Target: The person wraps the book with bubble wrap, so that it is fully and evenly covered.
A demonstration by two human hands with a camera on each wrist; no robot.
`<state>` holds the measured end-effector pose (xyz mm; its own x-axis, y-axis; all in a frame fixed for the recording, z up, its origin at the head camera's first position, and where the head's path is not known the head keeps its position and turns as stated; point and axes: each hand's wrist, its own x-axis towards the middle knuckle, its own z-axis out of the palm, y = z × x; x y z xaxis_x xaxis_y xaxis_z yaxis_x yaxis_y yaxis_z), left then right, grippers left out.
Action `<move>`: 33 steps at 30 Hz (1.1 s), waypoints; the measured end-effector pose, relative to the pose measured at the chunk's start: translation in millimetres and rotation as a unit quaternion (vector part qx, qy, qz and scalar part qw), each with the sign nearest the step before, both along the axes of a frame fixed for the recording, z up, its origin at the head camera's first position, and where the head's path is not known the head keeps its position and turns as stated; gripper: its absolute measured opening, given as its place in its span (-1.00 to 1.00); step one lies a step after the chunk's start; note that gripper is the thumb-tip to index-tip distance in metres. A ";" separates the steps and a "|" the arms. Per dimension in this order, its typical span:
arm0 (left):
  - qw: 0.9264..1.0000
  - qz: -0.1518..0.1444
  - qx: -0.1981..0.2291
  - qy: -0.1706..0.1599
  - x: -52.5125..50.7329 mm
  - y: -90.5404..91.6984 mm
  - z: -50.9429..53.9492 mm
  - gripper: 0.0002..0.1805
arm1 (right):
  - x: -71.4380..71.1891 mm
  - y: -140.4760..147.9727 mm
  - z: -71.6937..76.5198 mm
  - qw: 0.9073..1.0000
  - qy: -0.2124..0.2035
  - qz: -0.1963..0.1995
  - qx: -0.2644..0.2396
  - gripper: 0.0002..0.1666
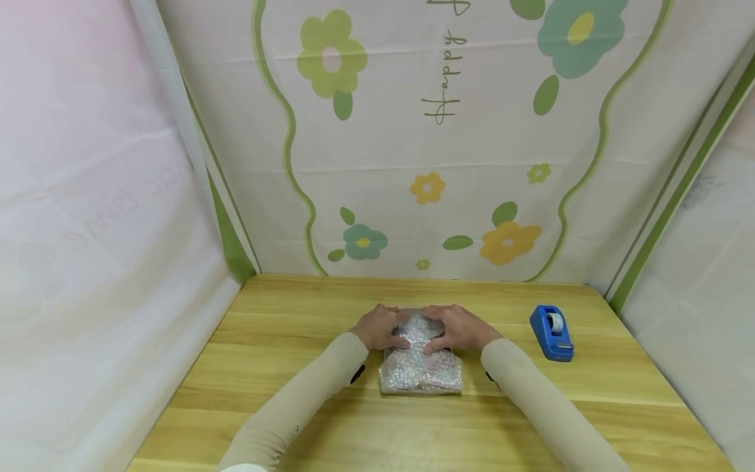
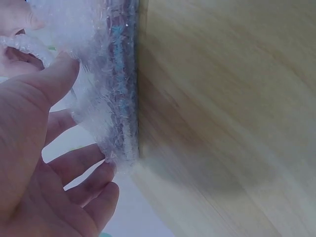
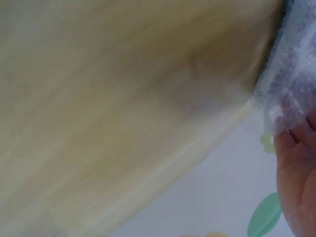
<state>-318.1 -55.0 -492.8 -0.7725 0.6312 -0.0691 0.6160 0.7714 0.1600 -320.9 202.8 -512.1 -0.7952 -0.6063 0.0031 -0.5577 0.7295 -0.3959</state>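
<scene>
While only the head view shows the right-side dispenser (image 1: 552, 337) holding tape (image 1: 556, 322), fingers of the left hand (image 1: 380, 328) and right hand (image 1: 463, 328) grip bubble wrap (image 1: 420, 377).

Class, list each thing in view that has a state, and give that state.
Bubble-wrapped parcel: lying flat; whether sealed, unclear.
Tape dispenser: upright, loaded with tape, untouched.
Left hand: thumb and fingers on the parcel.
Right hand: thumb and fingers on the parcel.
Sleeves: covering both forearms.

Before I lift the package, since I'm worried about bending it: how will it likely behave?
The package is probably stiff, given its straight edge. Its loose, crinkled wrap may give or shift. Lying flat, it seems unlikely to roll.
</scene>
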 end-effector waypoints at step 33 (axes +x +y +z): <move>0.999 0.029 -0.028 -0.023 6.5 8.2 7.9 -0.25 | 42.9 -28.6 5.4 0.960 0.272 0.060 0.004 -0.94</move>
<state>-311.6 -46.8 -484.9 -0.8027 0.5796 -0.1401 0.5629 0.8141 0.1426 -278.1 174.3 -506.8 -0.6020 -0.6949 0.3934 -0.7603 0.6494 -0.0164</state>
